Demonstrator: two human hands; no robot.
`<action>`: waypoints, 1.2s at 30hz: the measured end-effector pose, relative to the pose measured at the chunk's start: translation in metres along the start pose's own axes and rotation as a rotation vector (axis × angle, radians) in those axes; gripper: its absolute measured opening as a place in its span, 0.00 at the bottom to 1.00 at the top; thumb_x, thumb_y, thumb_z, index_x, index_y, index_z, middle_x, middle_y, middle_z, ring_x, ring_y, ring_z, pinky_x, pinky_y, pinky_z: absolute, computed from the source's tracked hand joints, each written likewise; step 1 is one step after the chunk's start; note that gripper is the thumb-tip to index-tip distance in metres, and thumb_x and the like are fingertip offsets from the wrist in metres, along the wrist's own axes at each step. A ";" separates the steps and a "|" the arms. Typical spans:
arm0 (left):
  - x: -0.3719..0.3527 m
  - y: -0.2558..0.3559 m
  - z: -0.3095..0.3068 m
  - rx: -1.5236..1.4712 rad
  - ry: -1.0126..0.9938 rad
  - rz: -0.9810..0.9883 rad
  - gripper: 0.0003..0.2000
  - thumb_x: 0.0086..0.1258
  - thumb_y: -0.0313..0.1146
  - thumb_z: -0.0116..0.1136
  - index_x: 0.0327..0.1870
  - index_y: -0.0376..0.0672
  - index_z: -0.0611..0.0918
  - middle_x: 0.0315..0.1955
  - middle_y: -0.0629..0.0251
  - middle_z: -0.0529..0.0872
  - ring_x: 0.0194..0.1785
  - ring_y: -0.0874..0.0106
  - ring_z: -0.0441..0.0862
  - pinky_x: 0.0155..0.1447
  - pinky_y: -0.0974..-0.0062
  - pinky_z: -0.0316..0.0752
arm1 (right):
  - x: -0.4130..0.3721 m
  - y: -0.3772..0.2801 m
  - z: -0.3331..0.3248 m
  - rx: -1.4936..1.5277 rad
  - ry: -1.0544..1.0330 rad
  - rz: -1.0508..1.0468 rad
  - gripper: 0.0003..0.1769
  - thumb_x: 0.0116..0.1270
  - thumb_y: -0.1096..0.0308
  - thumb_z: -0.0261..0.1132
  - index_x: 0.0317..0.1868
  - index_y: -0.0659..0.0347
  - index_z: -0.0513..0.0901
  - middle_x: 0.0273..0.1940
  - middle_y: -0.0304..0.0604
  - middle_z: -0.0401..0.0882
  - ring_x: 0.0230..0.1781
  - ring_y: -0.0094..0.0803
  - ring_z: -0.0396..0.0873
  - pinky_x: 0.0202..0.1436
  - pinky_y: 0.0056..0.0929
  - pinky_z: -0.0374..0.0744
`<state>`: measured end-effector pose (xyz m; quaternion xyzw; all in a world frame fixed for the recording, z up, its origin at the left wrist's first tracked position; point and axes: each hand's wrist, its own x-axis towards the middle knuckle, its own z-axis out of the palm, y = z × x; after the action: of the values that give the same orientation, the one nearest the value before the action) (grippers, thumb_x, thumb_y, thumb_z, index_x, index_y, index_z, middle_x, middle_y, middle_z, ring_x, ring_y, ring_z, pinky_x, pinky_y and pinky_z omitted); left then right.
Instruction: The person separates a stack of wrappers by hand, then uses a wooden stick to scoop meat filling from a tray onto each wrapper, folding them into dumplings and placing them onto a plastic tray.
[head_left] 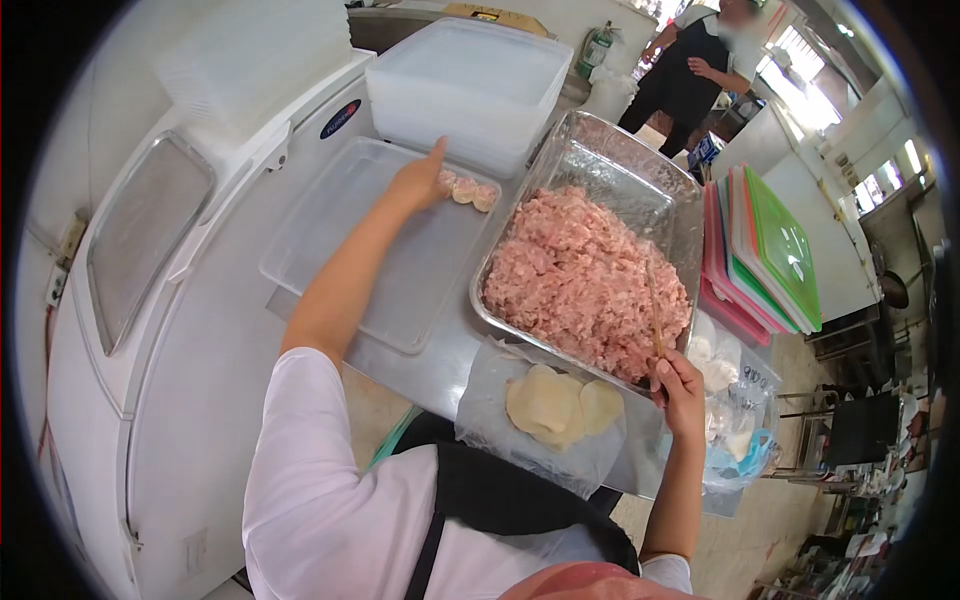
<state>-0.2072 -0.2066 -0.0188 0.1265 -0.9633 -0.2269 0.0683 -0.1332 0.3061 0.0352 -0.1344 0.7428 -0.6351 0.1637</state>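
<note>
My left hand (415, 185) reaches into a shallow translucent plastic tray (340, 230). One finger points forward; the others are mostly hidden, around the nearest of a few small meat-filled dumplings (467, 192) lying in a row at the tray's right side. A thin wooden stick (655, 310) is gripped in my right hand (680, 390), its far end in the pink minced meat (580, 280). The mince fills much of a deep metal pan (625, 180). Round pale dough wrappers (560, 405) lie overlapping on a plastic sheet (485, 390) close to my body.
Stacked translucent trays (460, 90) stand behind the open one. Coloured lids (760, 250) are piled right of the pan, with plastic bags (730, 400) nearer me. A white freezer (190, 360) is at left. Another person (690, 70) in a dark apron stands at the back.
</note>
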 end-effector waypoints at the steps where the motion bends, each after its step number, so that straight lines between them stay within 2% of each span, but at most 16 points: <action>1: -0.002 0.007 -0.004 0.019 -0.019 -0.013 0.48 0.60 0.35 0.65 0.79 0.45 0.48 0.45 0.41 0.85 0.49 0.49 0.83 0.54 0.56 0.76 | 0.000 0.000 0.000 0.003 0.000 0.004 0.17 0.75 0.62 0.60 0.54 0.66 0.80 0.24 0.32 0.73 0.17 0.16 0.64 0.18 0.16 0.62; 2: -0.005 0.011 -0.006 0.038 -0.037 -0.026 0.47 0.61 0.34 0.65 0.79 0.46 0.48 0.45 0.42 0.85 0.49 0.49 0.83 0.53 0.56 0.76 | 0.000 0.001 -0.001 0.005 -0.001 0.008 0.16 0.75 0.63 0.61 0.54 0.66 0.81 0.24 0.32 0.73 0.17 0.16 0.65 0.19 0.16 0.63; 5: -0.007 -0.001 0.015 -0.127 0.154 0.138 0.50 0.61 0.33 0.69 0.80 0.51 0.47 0.36 0.51 0.84 0.38 0.56 0.81 0.45 0.60 0.75 | 0.000 0.002 -0.002 0.008 0.009 0.005 0.16 0.75 0.63 0.61 0.54 0.66 0.81 0.24 0.31 0.73 0.18 0.16 0.65 0.19 0.16 0.63; 11: -0.014 0.003 0.006 -0.282 0.046 0.181 0.46 0.63 0.31 0.67 0.80 0.56 0.51 0.34 0.56 0.81 0.36 0.62 0.79 0.46 0.64 0.76 | -0.001 0.001 0.002 0.011 0.020 -0.013 0.16 0.74 0.62 0.62 0.53 0.66 0.81 0.24 0.31 0.73 0.17 0.15 0.65 0.19 0.16 0.62; 14: -0.017 0.003 -0.004 -0.285 0.074 0.189 0.43 0.64 0.29 0.65 0.79 0.56 0.54 0.42 0.53 0.83 0.41 0.61 0.82 0.50 0.65 0.77 | 0.000 -0.001 0.000 0.010 0.014 -0.004 0.16 0.73 0.62 0.63 0.53 0.65 0.82 0.24 0.31 0.73 0.17 0.16 0.65 0.19 0.16 0.62; 17: -0.019 0.007 -0.013 -0.175 0.196 0.315 0.41 0.64 0.27 0.61 0.79 0.55 0.55 0.52 0.49 0.82 0.51 0.57 0.83 0.57 0.63 0.77 | -0.001 -0.002 0.001 0.002 0.016 0.019 0.17 0.73 0.62 0.64 0.53 0.65 0.82 0.23 0.30 0.73 0.17 0.16 0.65 0.19 0.16 0.62; 20: -0.022 0.022 -0.027 -0.076 0.020 0.288 0.40 0.65 0.25 0.58 0.78 0.53 0.56 0.59 0.47 0.79 0.59 0.53 0.79 0.62 0.61 0.74 | -0.001 0.000 0.002 -0.014 0.028 0.023 0.17 0.72 0.60 0.63 0.52 0.66 0.81 0.23 0.30 0.72 0.17 0.15 0.64 0.19 0.15 0.62; 23: -0.017 0.029 -0.018 -0.090 -0.163 0.175 0.37 0.65 0.25 0.55 0.78 0.50 0.57 0.58 0.47 0.80 0.60 0.50 0.77 0.65 0.60 0.72 | 0.000 -0.001 0.002 -0.050 0.009 0.011 0.16 0.72 0.62 0.65 0.52 0.65 0.82 0.24 0.30 0.73 0.17 0.15 0.65 0.19 0.15 0.61; 27: -0.034 0.053 -0.035 -0.035 -0.010 0.416 0.30 0.69 0.29 0.56 0.74 0.48 0.66 0.60 0.50 0.79 0.61 0.51 0.77 0.66 0.61 0.71 | 0.000 0.000 -0.001 -0.050 -0.004 0.021 0.15 0.71 0.65 0.66 0.54 0.63 0.82 0.25 0.29 0.73 0.19 0.14 0.66 0.21 0.15 0.62; 29: -0.072 0.092 -0.061 -0.097 0.055 0.592 0.25 0.71 0.33 0.57 0.70 0.47 0.71 0.60 0.52 0.79 0.62 0.53 0.76 0.66 0.61 0.71 | 0.002 -0.003 -0.006 -0.078 -0.040 0.074 0.15 0.71 0.66 0.66 0.54 0.63 0.82 0.24 0.32 0.73 0.19 0.19 0.68 0.23 0.20 0.66; 30: -0.095 0.110 -0.069 -0.141 0.012 0.659 0.23 0.71 0.35 0.58 0.68 0.47 0.73 0.60 0.54 0.79 0.62 0.54 0.77 0.66 0.61 0.71 | 0.003 -0.007 -0.006 -0.090 -0.056 0.104 0.15 0.70 0.66 0.65 0.54 0.63 0.82 0.24 0.34 0.73 0.20 0.22 0.69 0.24 0.22 0.68; 31: -0.117 0.126 -0.072 -0.186 -0.030 0.726 0.21 0.72 0.37 0.59 0.65 0.46 0.76 0.61 0.56 0.79 0.62 0.56 0.77 0.65 0.62 0.72 | 0.004 -0.016 -0.003 -0.349 -0.044 -0.105 0.14 0.70 0.67 0.65 0.52 0.63 0.83 0.23 0.36 0.73 0.20 0.25 0.70 0.26 0.25 0.69; 33: -0.157 0.146 -0.063 -0.458 -0.211 0.870 0.18 0.72 0.38 0.60 0.61 0.45 0.78 0.58 0.60 0.81 0.60 0.59 0.78 0.63 0.64 0.73 | 0.005 -0.045 0.001 -0.875 -0.024 -0.514 0.12 0.69 0.67 0.65 0.48 0.64 0.85 0.22 0.41 0.72 0.21 0.32 0.73 0.29 0.32 0.71; 36: -0.197 0.161 -0.045 -0.521 -0.591 0.836 0.15 0.70 0.35 0.62 0.56 0.44 0.81 0.56 0.61 0.81 0.58 0.61 0.79 0.62 0.64 0.74 | 0.005 -0.079 -0.017 -1.077 -0.036 -0.395 0.11 0.66 0.67 0.66 0.44 0.64 0.87 0.24 0.47 0.73 0.25 0.43 0.75 0.33 0.39 0.72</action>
<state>-0.0438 -0.0317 0.0798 -0.3549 -0.8220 -0.4360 -0.0910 -0.1458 0.3068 0.1153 -0.3459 0.9194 -0.1836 -0.0371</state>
